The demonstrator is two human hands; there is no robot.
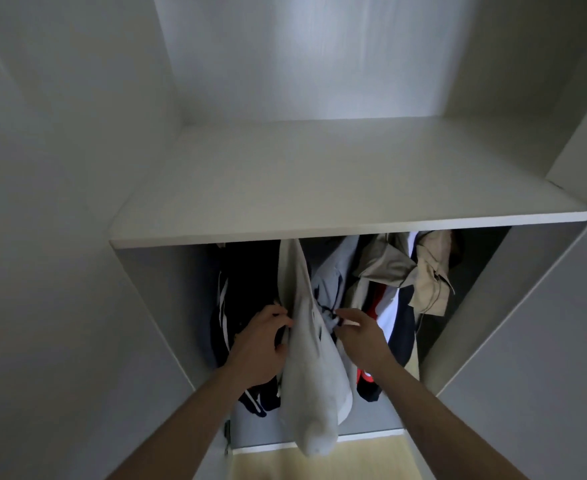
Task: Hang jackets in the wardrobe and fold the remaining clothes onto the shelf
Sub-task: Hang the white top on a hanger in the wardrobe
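Both hands' grip pinching pale jacket [314, 368], left hand [262, 344], right hand [359, 332], under shelf [319, 188]

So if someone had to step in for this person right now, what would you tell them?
Left hand: fingers curled at the left edge of the white garment hanging below the shelf.
Right hand: fingers touch its right edge; whether they grip it is unclear.
Hung beside it: a dark striped jacket on the left, a beige jacket and other clothes on the right.
Done: several garments hang.
Left: no folded clothes lie on the shelf yet.
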